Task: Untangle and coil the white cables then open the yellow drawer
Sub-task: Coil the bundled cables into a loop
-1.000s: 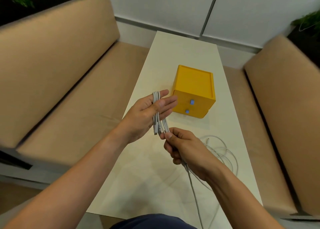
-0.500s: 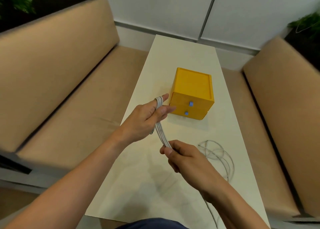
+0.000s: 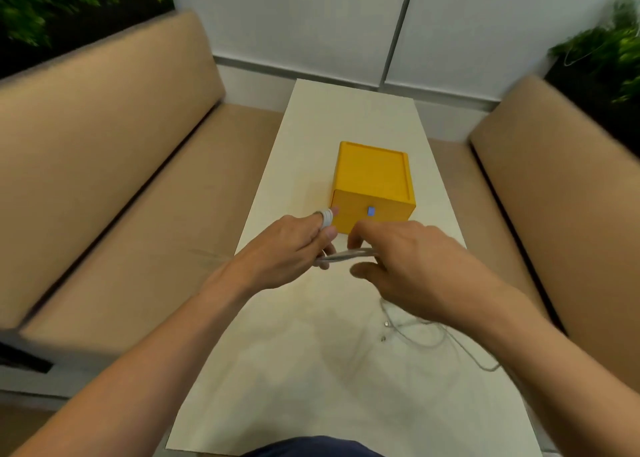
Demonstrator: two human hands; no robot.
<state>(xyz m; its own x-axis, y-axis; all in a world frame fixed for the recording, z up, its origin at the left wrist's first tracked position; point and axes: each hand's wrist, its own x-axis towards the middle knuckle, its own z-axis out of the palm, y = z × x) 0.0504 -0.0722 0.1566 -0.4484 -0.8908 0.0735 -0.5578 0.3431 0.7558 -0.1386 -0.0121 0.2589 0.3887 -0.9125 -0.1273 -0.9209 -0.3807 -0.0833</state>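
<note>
White cable (image 3: 346,256) is wound in several turns round the fingers of my left hand (image 3: 287,252); a band of turns shows near the fingertip. A stretch of it runs right into my right hand (image 3: 412,266), which grips it with curled fingers, just in front of the yellow drawer box (image 3: 372,186). The box has a blue knob (image 3: 371,211) on its shut upper drawer; the lower drawer front is hidden behind my hands. More loose white cable (image 3: 436,335) lies in loops on the table under my right forearm.
The narrow white table (image 3: 311,370) runs away from me between two tan sofas (image 3: 104,179), with a white wall behind it. Green plants stand at the top left corner (image 3: 69,3) and the top right.
My right hand has swung up and to the right with the cable, drawing it sideways across from my left hand. The view has tipped downward and the hands now cover the lower drawer.
</note>
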